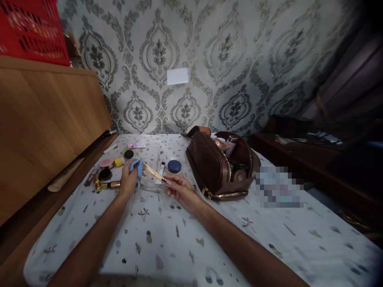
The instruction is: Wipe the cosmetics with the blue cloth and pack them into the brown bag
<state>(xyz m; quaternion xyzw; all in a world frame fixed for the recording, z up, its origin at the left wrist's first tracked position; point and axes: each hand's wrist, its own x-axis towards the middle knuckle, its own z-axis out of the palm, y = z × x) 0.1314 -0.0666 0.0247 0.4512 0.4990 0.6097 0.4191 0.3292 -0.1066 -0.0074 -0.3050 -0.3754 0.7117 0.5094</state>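
Note:
In my left hand (128,181) is a bunched blue cloth (139,170), with the fingers closed round it at one end of a slim makeup brush (153,172). The brush has a pale tan handle, and its cloth-side end is hidden. My right hand (181,192) pinches the darker opposite end between thumb and fingers. Just beyond the hands stand a jar with a dark blue lid (174,166) and a small white tube (160,172). Left of my left hand lie a gold-capped bottle (110,184), a round black-lidded pot (105,174) and a pink compact (107,163).
An unzipped brown leather bag (209,167) with cosmetics inside stands right of the hands. A blurred-out item (279,187) lies beyond it. The wooden cabinet (50,131) borders the left side, with a red basket (32,32) on top. A patterned wall closes the back.

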